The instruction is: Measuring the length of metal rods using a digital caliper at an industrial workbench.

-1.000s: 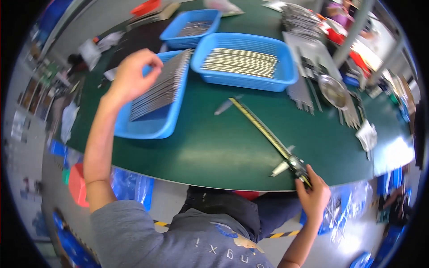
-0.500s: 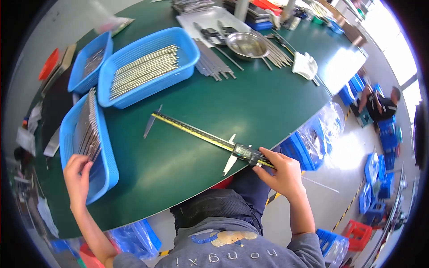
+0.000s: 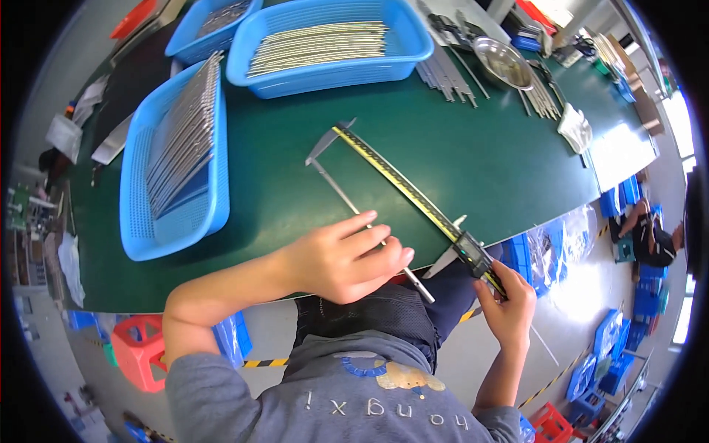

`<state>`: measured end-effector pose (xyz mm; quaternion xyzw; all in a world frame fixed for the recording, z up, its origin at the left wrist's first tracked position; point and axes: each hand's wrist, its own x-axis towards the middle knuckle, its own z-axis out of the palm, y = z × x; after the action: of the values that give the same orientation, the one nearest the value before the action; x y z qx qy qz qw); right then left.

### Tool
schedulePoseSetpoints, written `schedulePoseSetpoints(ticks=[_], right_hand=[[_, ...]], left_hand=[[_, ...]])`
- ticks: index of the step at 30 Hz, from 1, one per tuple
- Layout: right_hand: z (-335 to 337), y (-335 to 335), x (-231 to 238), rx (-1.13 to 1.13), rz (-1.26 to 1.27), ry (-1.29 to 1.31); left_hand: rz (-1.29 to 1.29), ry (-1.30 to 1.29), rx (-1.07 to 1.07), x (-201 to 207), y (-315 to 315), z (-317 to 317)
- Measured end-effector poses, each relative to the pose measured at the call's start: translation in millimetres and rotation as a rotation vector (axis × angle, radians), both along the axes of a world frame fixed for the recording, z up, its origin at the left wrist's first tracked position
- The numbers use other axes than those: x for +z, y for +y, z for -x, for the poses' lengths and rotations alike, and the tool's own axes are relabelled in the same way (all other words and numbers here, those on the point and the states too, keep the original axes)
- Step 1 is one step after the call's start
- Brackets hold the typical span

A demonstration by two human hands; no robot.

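My right hand (image 3: 509, 301) is closed on the slider end of a long digital caliper (image 3: 405, 184) with a yellow scale, which slants over the green table with its jaws toward me. In my left hand (image 3: 347, 258) is a thin silver metal rod (image 3: 336, 186), its middle partly hidden by my fingers. The rod's far end meets the caliper's far jaw. Its thicker near end (image 3: 419, 286) sticks out past the table edge, near the other jaw; whether it touches that jaw I cannot tell.
At left, a blue basket (image 3: 133, 214) holds many slanted rods (image 3: 185, 133). Behind it, another blue basket (image 3: 332, 83) holds rods lying flat. More rods, a steel bowl (image 3: 502, 65) and a white cloth (image 3: 574, 129) lie at the back right. A person (image 3: 657, 240) sits at far right.
My left hand has left the basket with a metal rod and brought it right, to the caliper. The view has shifted, and my right hand still holds the caliper.
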<state>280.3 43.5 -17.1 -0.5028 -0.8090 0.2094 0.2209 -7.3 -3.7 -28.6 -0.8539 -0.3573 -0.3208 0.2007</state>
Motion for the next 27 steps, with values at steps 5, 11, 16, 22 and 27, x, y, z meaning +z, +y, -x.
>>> schedulePoseSetpoints(ticks=[5,11,16,22,27], right_hand=[[1,-3,-2,0.006,0.015,-0.003],[-1,-2,-1,-0.016,0.035,-0.014],[-2,-2,0,-0.001,0.031,-0.028],[-3,-8,2,0.015,0.044,-0.014],[-1,-11,1,0.05,0.004,-0.008]], left_hand=[[0.035,-0.077,0.013,-22,-3,0],[0.052,-0.067,0.028,-23,4,4],[0.06,-0.095,0.029,-27,5,2],[0.155,-0.064,0.033,-30,4,3],[0.268,0.003,0.064,-19,6,8]])
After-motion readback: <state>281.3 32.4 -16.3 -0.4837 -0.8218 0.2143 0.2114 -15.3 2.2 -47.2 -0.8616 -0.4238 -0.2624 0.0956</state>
